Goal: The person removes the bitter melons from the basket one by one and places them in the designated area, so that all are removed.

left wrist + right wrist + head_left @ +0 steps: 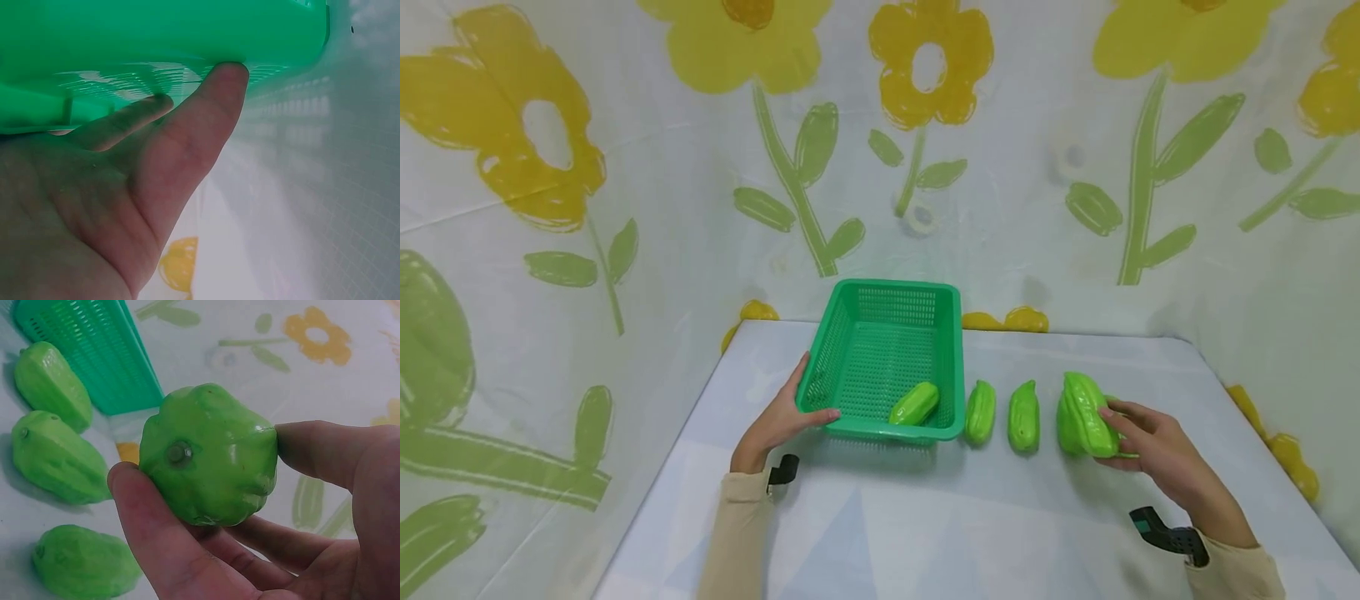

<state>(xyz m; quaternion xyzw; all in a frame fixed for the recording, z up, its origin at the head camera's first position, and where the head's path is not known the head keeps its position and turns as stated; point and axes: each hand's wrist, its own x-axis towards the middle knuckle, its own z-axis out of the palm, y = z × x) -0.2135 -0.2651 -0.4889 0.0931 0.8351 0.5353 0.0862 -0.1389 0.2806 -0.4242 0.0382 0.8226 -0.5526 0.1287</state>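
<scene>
My left hand (778,425) holds the near-left corner of a green plastic basket (953,350), its thumb on the front side and its fingers along the left side. Inside the basket, near its front right corner, lies a ribbed green fruit (914,404). My right hand (1161,446) pinches another ribbed green fruit (209,456) between thumb and fingertips, its stem nub facing the wrist camera. Partly hidden behind it in the head view, a similar fruit (84,562) rests on the table.
Two more ribbed green fruits, one (980,413) beside the basket and one (1024,417) farther right, lie on the pale table (970,517). A flower-printed cloth (1022,183) hangs behind the table and along both sides.
</scene>
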